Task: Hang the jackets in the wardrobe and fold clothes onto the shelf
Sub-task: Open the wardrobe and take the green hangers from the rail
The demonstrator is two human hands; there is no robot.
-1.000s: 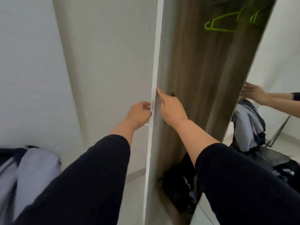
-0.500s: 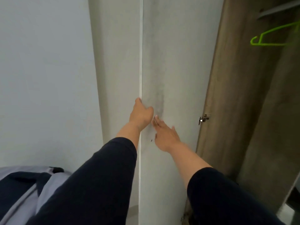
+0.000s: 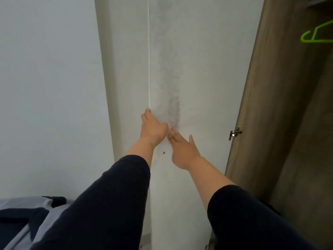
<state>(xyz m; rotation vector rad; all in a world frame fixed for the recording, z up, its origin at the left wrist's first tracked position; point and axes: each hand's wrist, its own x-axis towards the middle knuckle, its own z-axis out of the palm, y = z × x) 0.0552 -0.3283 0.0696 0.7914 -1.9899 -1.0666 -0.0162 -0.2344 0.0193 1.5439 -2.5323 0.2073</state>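
door: swung wide open since a second ago; its white inner face (image 3: 198, 78) now fills the frame centre
my right hand (image 3: 183, 150): moved from the door's edge to lie flat on that face

Open wardrobe (image 3: 281, 105), grey-navy jacket (image 3: 27, 219) bottom-left

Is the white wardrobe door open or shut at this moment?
Open. The white wardrobe door is swung out on its metal hinge, exposing the brown wood-grain interior and a bright green plastic hanger.

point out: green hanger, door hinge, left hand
green hanger (image 3: 314, 36): head view, its left end loop.
door hinge (image 3: 234, 133): head view, the metal body.
left hand (image 3: 153, 128): head view, back of the hand.
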